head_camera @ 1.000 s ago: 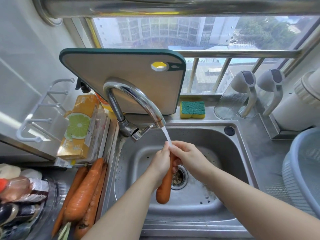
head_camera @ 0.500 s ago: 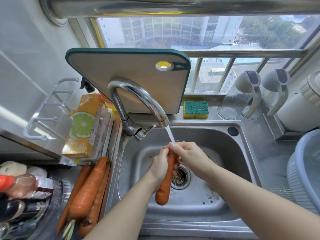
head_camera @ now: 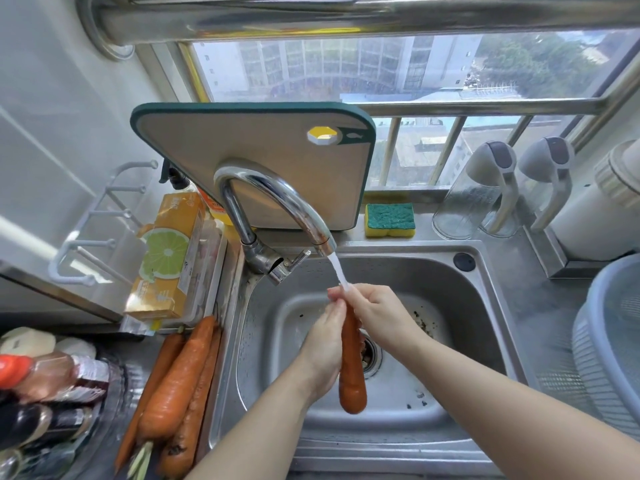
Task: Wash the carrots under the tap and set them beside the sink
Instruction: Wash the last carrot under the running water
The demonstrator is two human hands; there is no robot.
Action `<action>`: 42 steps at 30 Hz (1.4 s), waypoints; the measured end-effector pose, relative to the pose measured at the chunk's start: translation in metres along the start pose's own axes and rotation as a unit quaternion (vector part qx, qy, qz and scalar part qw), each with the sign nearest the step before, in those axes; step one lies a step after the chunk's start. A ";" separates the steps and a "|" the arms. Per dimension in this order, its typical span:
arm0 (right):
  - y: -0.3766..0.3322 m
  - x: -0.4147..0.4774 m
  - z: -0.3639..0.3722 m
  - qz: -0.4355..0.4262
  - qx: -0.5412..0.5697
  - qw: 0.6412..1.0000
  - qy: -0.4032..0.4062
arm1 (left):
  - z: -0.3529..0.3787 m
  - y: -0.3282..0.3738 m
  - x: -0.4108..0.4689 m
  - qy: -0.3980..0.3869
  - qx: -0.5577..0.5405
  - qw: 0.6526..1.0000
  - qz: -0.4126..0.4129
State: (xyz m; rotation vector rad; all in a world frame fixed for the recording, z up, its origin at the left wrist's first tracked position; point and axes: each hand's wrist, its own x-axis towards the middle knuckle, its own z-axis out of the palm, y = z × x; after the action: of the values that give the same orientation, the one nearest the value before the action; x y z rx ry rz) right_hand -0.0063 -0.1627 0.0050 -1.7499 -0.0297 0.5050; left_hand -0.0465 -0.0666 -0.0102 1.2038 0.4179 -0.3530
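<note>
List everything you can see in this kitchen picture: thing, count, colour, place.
carrot in the hands: 1, orange, over the sink under the water
carrots on the counter: 3, orange, left of sink
sink: 1, steel, centre
tap: 1, chrome, running
chopping board: 1, beige, green rim, behind tap
sponge: 1, green-yellow, sink ledge
jugs: 2, clear, right
box: 1, orange, left
left hand: holding carrot
right hand: holding carrot

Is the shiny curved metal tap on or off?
On. A white stream of water runs from the curved chrome tap onto the held orange carrot.
</note>
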 end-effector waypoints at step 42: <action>-0.018 0.009 -0.068 -0.123 -0.555 0.807 -0.159 | -0.033 0.046 0.005 -0.053 0.522 0.838 0.149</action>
State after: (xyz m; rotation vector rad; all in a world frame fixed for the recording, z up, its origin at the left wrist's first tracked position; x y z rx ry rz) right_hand 0.0298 -0.2189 0.0293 -2.7124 -0.9558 0.6342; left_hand -0.0245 -0.0206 0.0157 2.2751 -0.1211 -0.3794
